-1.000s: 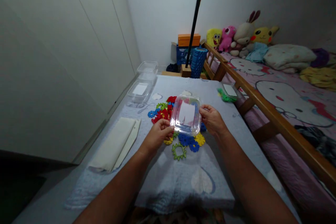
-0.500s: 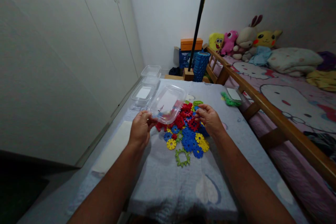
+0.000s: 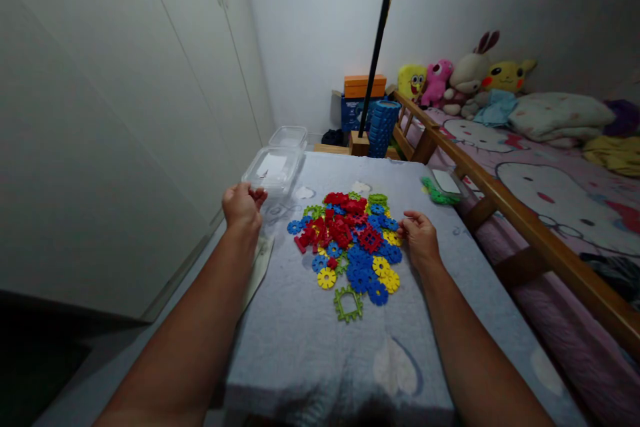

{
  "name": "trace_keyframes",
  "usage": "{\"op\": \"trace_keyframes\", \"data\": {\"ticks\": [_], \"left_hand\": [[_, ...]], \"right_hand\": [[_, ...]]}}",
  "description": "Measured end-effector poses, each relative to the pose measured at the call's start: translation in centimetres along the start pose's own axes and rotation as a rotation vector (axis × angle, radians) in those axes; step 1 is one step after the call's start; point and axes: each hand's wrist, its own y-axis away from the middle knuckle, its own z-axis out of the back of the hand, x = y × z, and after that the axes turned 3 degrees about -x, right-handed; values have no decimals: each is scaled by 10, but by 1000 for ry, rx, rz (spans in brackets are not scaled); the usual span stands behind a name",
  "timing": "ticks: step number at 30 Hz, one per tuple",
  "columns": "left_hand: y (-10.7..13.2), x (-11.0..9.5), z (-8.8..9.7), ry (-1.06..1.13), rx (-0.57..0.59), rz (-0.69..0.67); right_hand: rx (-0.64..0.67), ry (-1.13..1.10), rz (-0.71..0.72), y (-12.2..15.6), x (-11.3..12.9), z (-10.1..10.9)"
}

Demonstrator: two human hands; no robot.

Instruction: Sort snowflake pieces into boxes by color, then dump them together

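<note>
A clear plastic container (image 3: 285, 181) is at the table's far left, over another clear container. My left hand (image 3: 243, 205) is closed at its near left corner, the fingers curled against the rim. A loose pile of plastic building pieces lies mid-table: red squares (image 3: 371, 238), blue discs (image 3: 359, 259), yellow discs (image 3: 327, 278) and green pieces. One green square frame (image 3: 349, 304) lies nearest me. Just right of the pile, my right hand (image 3: 419, 235) hovers with loosely bent fingers and holds nothing visible.
Another clear container (image 3: 289, 136) stands at the far left corner. A container with green pieces (image 3: 443, 187) sits by the right edge. A pale sheet (image 3: 257, 270) lies under my left forearm. The wooden bed rail (image 3: 475, 177) runs along the right, white cupboard doors (image 3: 150, 113) along the left.
My left hand has carried the clear container left and away from above the pile, uncovering red and blue pieces. My right hand has drawn back to the right, off the pile.
</note>
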Motion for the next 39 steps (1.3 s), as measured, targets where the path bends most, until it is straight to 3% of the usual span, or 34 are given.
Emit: {"op": "trace_keyframes", "data": {"ticks": [14,21,26,29,33,36,39], "left_hand": [[-47,18,-11,-6,-79,-23],[-44,20,-17,29,-82,17],[-20,35,-5,-37,-59,14],[10,57,9,-271,91,-93],[54,86,23,-907,490,-404],[78,97,24,-1290,575,-560],[92,102,17,-1422,641,-624]], "right_hand": [[1,31,2,-3,-11,4],[4,41,-4,-5,-13,5],[8,38,-10,-7,-15,6],[7,45,-12,-6,-14,5],[-21,105,-10,-11,-13,6],[-82,209,20,-23,-12,11],[-157,373,188,-45,-9,18]]}}
